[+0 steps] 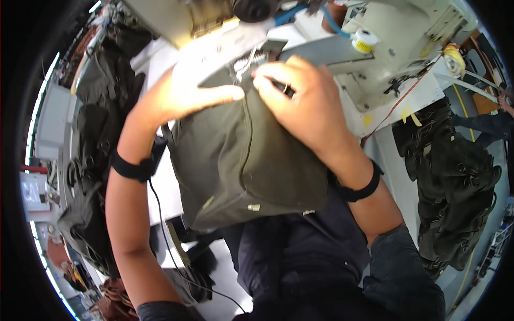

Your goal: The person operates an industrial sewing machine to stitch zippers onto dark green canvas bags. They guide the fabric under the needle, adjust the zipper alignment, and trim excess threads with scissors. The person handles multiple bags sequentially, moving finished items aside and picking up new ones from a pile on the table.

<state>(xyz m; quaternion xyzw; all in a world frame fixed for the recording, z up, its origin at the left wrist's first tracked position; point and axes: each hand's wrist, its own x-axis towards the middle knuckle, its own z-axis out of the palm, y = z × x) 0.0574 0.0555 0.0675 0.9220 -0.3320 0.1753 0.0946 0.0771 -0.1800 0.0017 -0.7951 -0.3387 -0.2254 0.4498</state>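
With noon at the top of the view, the white worktable (383, 109) shows its right edge at about two o'clock, slanting out to the rim; a gap parts that edge from the pile beyond. The cream sewing machine (163, 21) closes off the side from eleven to noon, leaving little room above the hands. A long pile of dark green goods (96, 147) fills the nine-to-ten o'clock side, near the left forearm. The dark green fabric bag (251, 160) sits at the dial's centre, its upper end at the machine's needle area just short of noon, its lower corners hanging over the lap. Its inside is hidden, so I cannot tell what it holds. A second green pile (455, 176) with metal rings stands from three to four o'clock, well apart from the right forearm.

The left hand (187, 99) lies at ten o'clock over the bag's upper left edge, thumb extended along the cloth; glare hides its other fingers, so I cannot tell its grip. The right hand (300, 93), toward one o'clock, brings thumb and forefinger close together at the seam; whether cloth is pinched I cannot tell. The two hands are apart, with the seam between them. A small white spool or tub (365, 41), yellow-labelled, stands at one to two o'clock; its contents are unclear.
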